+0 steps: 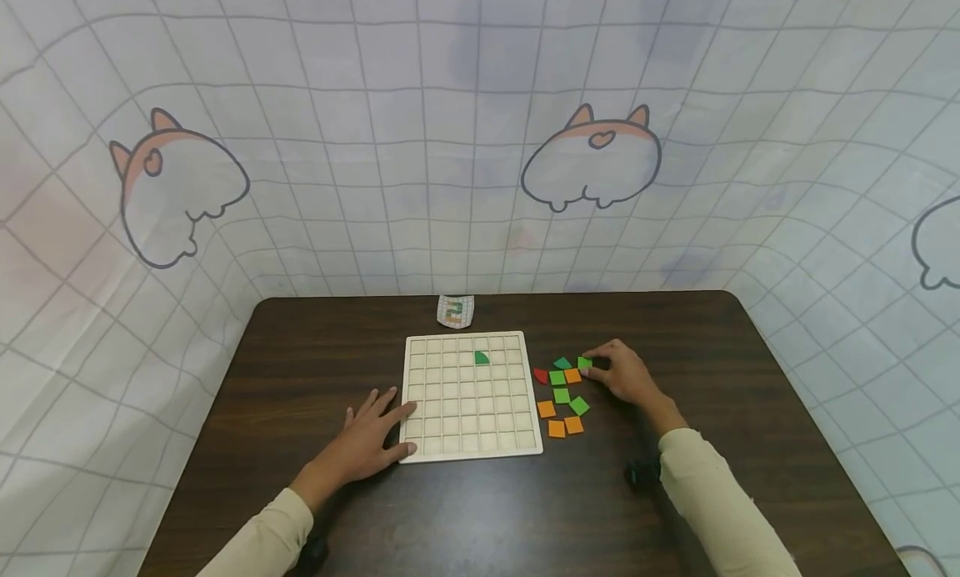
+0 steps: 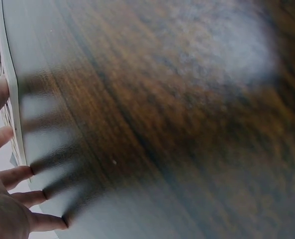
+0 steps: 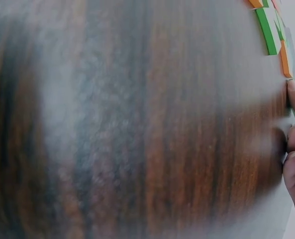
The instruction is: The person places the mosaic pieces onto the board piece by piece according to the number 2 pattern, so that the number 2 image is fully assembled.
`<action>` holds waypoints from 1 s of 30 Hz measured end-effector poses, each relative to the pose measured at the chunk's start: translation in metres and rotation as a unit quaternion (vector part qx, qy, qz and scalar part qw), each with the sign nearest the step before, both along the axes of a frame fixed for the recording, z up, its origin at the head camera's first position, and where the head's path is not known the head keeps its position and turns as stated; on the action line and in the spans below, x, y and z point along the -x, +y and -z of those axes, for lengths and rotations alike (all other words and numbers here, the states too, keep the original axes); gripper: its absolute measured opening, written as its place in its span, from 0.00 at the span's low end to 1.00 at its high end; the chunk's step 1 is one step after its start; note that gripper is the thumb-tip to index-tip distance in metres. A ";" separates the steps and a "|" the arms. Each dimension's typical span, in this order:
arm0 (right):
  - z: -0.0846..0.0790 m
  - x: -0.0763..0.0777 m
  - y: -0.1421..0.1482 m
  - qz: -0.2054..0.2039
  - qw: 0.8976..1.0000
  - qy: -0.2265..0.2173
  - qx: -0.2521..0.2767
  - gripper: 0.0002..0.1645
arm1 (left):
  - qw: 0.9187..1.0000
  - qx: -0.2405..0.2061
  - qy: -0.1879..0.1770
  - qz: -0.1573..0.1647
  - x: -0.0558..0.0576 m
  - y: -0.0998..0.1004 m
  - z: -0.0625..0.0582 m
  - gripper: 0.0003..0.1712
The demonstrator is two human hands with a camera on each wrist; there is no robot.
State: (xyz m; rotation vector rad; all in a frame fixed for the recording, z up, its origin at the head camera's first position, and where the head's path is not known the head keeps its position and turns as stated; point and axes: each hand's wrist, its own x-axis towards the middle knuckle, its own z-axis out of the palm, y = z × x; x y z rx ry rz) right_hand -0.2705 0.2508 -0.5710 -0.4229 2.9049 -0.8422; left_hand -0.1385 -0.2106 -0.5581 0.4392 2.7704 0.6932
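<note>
A pale square grid board (image 1: 471, 458) lies on the dark wooden table, with one dark green quarter-circle tile (image 1: 482, 358) in an upper cell. My left hand (image 1: 365, 437) rests at the board's left side, fingers spread, with the thumb and a fingertip on its rim. In the left wrist view the other fingertips (image 2: 51, 222) touch the table. To the right of the board, my right hand (image 1: 624, 374) pinches a light green square tile (image 1: 584, 363) between thumb and forefinger, at the upper right of the loose tiles. The right wrist view shows only a sliver of that tile.
Several loose tiles lie right of the board: green squares (image 1: 562, 396), orange squares (image 1: 557, 428), a red quarter-circle (image 1: 541, 377) and a dark green piece (image 1: 562, 363). Behind the board is a small paper card (image 1: 455, 312) with a figure on it. A white grid-patterned cloth (image 1: 480, 185) encloses the table's back and sides.
</note>
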 end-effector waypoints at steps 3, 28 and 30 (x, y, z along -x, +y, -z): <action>0.000 -0.001 0.000 -0.001 1.000 -0.002 0.003 0.20 | 1.000 0.003 -0.002 0.000 0.000 0.000 0.001 0.40; -0.007 -0.005 0.007 -0.015 1.000 -0.018 0.005 0.19 | 1.000 -0.008 -0.006 -0.002 -0.001 0.000 -0.002 0.40; -0.007 -0.005 0.006 -0.013 1.000 -0.018 0.004 0.19 | 1.000 -0.009 -0.006 -0.003 -0.001 0.000 -0.002 0.40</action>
